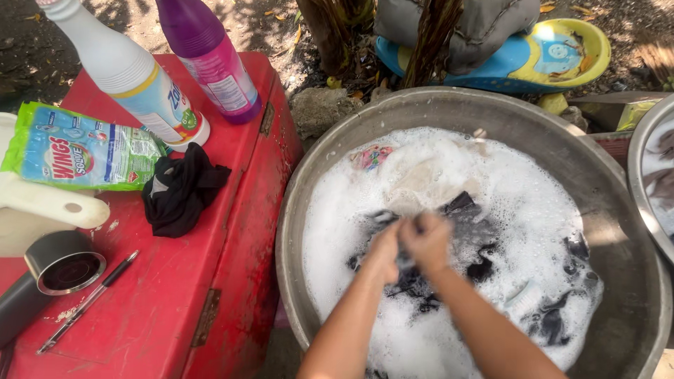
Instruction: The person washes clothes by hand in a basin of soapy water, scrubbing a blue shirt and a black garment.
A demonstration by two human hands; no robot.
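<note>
Grey metal basin (618,295), white suds (519,210), dark cloth (463,207) at centre; red box (175,295), purple bottle (210,56), black rag (181,188) left.

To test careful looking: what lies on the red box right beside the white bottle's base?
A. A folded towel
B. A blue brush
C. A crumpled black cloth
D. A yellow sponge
C: a crumpled black cloth lies on the red box by the white bottle.

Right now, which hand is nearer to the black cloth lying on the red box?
Left. The left hand is in the suds on the side of the basin towards the black cloth; the right hand, pressed against it, sits farther away.
</note>
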